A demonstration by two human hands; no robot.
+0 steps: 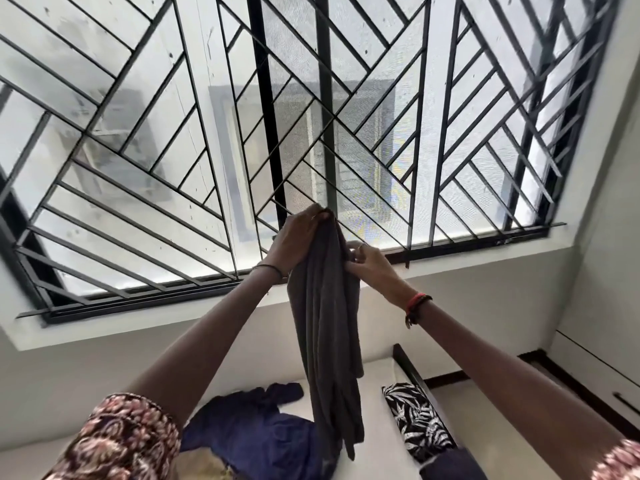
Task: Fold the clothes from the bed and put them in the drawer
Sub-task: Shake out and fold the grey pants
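Above the bed (381, 455) | left hand (301, 233) and right hand (369, 263) pinch the grey garment (325, 323), hanging bunched | shake it flat, match edges before folding.

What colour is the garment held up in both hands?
The garment is plain dark grey; head view shows it best.

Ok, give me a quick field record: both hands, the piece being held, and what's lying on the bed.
held item: grey garment, hanging long and bunched, raised in front of the window
left hand: grips the garment's top end
right hand: pinches its edge just below the top
on bed: blue garment, crumpled and unfolded; leaf-print pillow
drawer: cannot tell from this view
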